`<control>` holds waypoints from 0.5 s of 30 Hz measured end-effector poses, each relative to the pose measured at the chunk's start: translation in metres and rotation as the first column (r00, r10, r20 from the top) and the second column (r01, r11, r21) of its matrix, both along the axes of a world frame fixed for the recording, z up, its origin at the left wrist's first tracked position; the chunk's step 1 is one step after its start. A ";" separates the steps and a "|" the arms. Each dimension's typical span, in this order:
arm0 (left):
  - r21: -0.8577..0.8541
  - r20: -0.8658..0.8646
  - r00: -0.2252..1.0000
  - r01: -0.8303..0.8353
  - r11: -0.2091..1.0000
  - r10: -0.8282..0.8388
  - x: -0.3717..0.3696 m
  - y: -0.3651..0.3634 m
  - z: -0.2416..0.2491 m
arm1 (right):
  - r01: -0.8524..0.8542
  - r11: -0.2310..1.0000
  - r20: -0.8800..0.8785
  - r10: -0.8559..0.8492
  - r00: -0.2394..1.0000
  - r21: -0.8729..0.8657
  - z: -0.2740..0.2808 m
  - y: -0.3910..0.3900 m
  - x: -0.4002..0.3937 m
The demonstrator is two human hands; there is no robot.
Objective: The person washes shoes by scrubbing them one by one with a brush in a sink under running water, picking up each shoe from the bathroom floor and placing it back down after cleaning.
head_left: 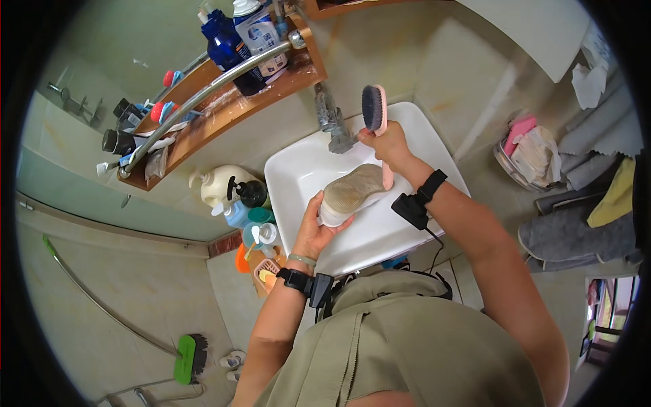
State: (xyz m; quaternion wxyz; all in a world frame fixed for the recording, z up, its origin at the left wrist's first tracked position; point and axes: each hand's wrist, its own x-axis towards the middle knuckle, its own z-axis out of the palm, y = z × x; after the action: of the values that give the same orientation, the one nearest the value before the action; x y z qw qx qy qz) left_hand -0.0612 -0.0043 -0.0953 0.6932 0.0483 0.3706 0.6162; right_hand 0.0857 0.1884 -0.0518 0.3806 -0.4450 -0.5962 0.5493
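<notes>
My left hand (316,234) grips a shoe (353,188) by one end, its fingers along the white side. The worn tan sole faces up, and the shoe is tilted over the white sink (288,178). Closed around the pink handle of a scrub brush (372,110) is my right hand (391,145), just beyond the shoe. The dark bristles point left, near the faucet (332,122), while the handle's lower end overlaps the shoe's far end in this view. A black strap with a small device sits on each wrist.
A wooden shelf (230,102) with a metal rail holds bottles at upper left. Pump bottles (252,193) crowd the sink's left side. A basket (523,163) and grey towels (566,230) hang at right. A green broom (184,359) is at lower left.
</notes>
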 end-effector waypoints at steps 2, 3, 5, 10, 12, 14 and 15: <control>-0.030 0.045 0.999 -0.025 0.999 0.027 0.002 0.005 -0.001 | 0.001 1.000 -0.008 -0.001 1.000 -0.009 0.000 -0.001 0.001; -0.047 0.058 0.998 -0.024 0.999 0.027 0.001 0.007 -0.001 | -0.006 1.000 -0.019 0.006 1.000 -0.008 0.001 -0.001 0.001; -0.065 0.070 0.997 -0.017 0.998 0.021 0.000 0.010 -0.003 | -0.006 1.000 -0.029 0.006 1.000 -0.009 0.002 0.000 0.001; -0.078 0.066 0.998 0.013 0.997 -0.007 -0.005 0.016 -0.002 | -0.011 0.999 0.014 0.012 1.000 -0.041 0.004 -0.001 0.002; -0.093 0.075 0.997 0.034 0.995 -0.027 -0.007 0.018 0.006 | -0.005 0.998 0.018 0.006 1.000 -0.055 0.007 -0.003 0.002; -0.108 0.084 0.995 0.054 0.993 -0.045 -0.007 0.017 0.014 | 0.001 0.998 0.022 0.000 1.000 -0.070 0.006 -0.004 0.003; -0.119 0.089 0.995 0.052 0.992 -0.041 -0.007 0.016 0.017 | 0.003 0.999 0.025 -0.003 1.000 -0.036 0.004 -0.003 0.002</control>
State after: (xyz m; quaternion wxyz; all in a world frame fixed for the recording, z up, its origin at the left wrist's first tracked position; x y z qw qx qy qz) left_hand -0.0683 0.0115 -0.0780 0.7245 -0.0117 0.3757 0.5778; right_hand 0.0880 0.1853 -0.0477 0.3659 -0.4594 -0.5901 0.5539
